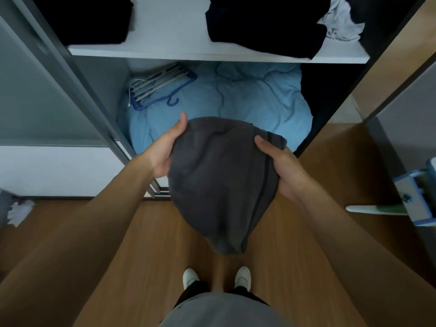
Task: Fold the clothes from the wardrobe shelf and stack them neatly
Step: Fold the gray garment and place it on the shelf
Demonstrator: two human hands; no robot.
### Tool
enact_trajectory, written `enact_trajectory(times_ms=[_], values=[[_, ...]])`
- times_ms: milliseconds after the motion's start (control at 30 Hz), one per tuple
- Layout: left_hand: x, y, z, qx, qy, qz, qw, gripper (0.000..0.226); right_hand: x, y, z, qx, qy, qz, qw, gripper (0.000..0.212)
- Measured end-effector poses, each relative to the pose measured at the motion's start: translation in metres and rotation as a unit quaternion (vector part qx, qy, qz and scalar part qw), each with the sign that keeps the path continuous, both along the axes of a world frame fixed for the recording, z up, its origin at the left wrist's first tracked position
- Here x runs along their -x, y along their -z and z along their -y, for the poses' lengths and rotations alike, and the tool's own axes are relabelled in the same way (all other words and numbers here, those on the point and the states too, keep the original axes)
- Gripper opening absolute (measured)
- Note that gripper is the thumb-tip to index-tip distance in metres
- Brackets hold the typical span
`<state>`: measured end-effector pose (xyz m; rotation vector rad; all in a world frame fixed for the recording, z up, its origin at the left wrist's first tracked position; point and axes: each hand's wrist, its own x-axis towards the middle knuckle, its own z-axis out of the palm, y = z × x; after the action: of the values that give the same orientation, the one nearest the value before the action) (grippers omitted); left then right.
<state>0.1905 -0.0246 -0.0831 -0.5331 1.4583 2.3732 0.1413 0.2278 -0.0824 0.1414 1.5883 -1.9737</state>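
You stand facing an open wardrobe, and its white wardrobe shelf runs across the top of the view with its front edge towards you. On the shelf, a bare white strip lies between two dark piles. A folded black stack sits at the shelf's left end. A looser dark heap sits towards its right end and slightly overhangs the front edge. One crumpled pale grey cloth lies just beyond that heap at the far right of the shelf. Below the shelf, blue bedding fills the lower compartment, with one blue multi-bar hanger lying on it under the shelf's left part. A grey sliding door stands left of the shelf. In front of the shelf and lower down, over open wooden floor, you hold one dark grey garment in the air, clear of the shelf. Your left hand grips its left side, with the thumb stretched along the top edge and the fingers hidden under the cloth. Your right hand grips its right side beside a darker stripe, with the thumb pressed on top and the fingers curled beneath, out of sight. The garment hangs down between both hands in a rounded drape. Further back from the shelf, your two white shoes stand side by side on the floor.
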Motion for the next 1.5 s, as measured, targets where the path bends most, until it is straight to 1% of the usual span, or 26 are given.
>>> enact_trajectory(times_ms=[100,133,167,233,300,333,367,467,500,567,633,700,733,767,833,900,933,1000,1067,1133,1200,1267,1333,1400,1467,1500], values=[[-0.022,0.021,-0.006,0.144,0.104,0.041,0.983,0.036,0.001,0.0,-0.001,-0.026,0.008,0.088,0.996,0.042],[-0.023,0.023,-0.011,0.195,0.121,0.031,0.973,0.036,0.002,-0.001,-0.001,-0.042,0.009,0.115,0.992,0.039],[-0.021,0.026,-0.016,0.211,0.11,0.015,0.971,0.034,0.005,-0.004,-0.004,-0.056,0.012,0.132,0.99,0.036],[-0.015,0.017,-0.024,0.152,0.039,-0.001,0.988,0.023,0.013,-0.01,-0.014,-0.046,0.023,0.136,0.989,0.033],[-0.004,0.006,-0.024,0.08,-0.021,-0.007,0.997,0.017,0.018,-0.016,-0.028,0.031,0.031,0.09,0.995,0.04],[-0.001,-0.001,-0.024,0.056,-0.031,-0.002,0.998,0.016,0.016,-0.017,-0.034,0.068,0.021,0.066,0.995,0.044],[0.003,-0.005,-0.024,0.043,-0.027,0.007,0.999,0.017,0.011,-0.014,-0.037,0.078,0.001,0.051,0.996,0.047],[0.009,-0.007,-0.026,0.011,0.0,0.038,0.999,0.023,-0.009,0.008,-0.031,-0.003,-0.045,0.069,0.997,0.063],[0.009,-0.003,-0.026,-0.003,-0.006,0.035,0.999,0.027,-0.014,0.014,-0.027,-0.006,-0.045,0.073,0.996,0.064],[0.007,0.01,-0.02,-0.029,-0.025,0.016,0.999,0.039,-0.019,0.018,-0.017,0.032,-0.016,0.065,0.997,0.05],[-0.006,0.027,-0.012,-0.011,-0.003,0.034,0.999,0.052,-0.017,0.015,-0.009,0.051,0.019,0.084,0.995,0.041],[-0.023,0.045,-0.012,0.057,0.075,0.066,0.993,0.06,-0.011,0.012,-0.004,0.051,0.043,0.124,0.99,0.037],[-0.029,0.052,-0.015,0.089,0.107,0.062,0.988,0.065,-0.008,0.011,-0.001,0.046,0.054,0.145,0.987,0.034],[-0.032,0.056,-0.019,0.107,0.106,0.045,0.988,0.062,-0.004,0.011,-0.001,0.044,0.064,0.161,0.984,0.034],[-0.03,0.056,-0.026,0.073,0.025,0.011,0.997,0.036,0.0,0.013,-0.009,0.074,0.083,0.173,0.979,0.049],[-0.021,0.044,-0.032,0.013,-0.037,0.02,0.999,0.024,-0.002,0.02,-0.022,0.125,0.072,0.144,0.979,0.065],[-0.017,0.04,-0.033,-0.005,-0.05,0.03,0.998,0.023,-0.007,0.025,-0.025,0.112,0.055,0.125,0.984,0.065],[-0.009,0.032,-0.035,-0.023,-0.065,0.043,0.997,0.022,-0.02,0.035,-0.023,0.05,0.018,0.096,0.994,0.05],[-0.004,0.03,-0.03,-0.039,-0.091,0.04,0.994,0.03,-0.027,0.039,-0.013,0.029,0.009,0.055,0.998,0.04],[-0.007,0.035,-0.02,-0.047,-0.093,0.041,0.994,0.047,-0.026,0.03,-0.001,0.032,0.044,0.039,0.998,0.031],[-0.02,0.048,-0.011,-0.026,-0.094,0.073,0.993,0.061,-0.022,0.02,0.007,0.033,0.075,0.056,0.995,0.022],[-0.038,0.066,-0.007,-0.036,-0.084,0.109,0.99,0.065,-0.018,0.015,0.012,0.028,0.085,0.087,0.992,0.021],[-0.049,0.075,-0.013,-0.026,-0.067,0.108,0.991,0.053,-0.015,0.013,0.015,0.011,0.082,0.122,0.989,0.025],[-0.047,0.072,-0.022,0.032,-0.069,0.073,0.994,0.034,-0.009,0.008,0.01,-0.009,0.079,0.146,0.986,0.029],[-0.034,0.058,-0.029,0.075,-0.099,0.054,0.991,0.018,0.003,0.004,-0.006,0.02,0.077,0.149,0.986,0.033],[-0.026,0.05,-0.03,0.067,-0.104,0.054,0.991,0.016,0.008,0.003,-0.017,0.044,0.075,0.136,0.987,0.038]])
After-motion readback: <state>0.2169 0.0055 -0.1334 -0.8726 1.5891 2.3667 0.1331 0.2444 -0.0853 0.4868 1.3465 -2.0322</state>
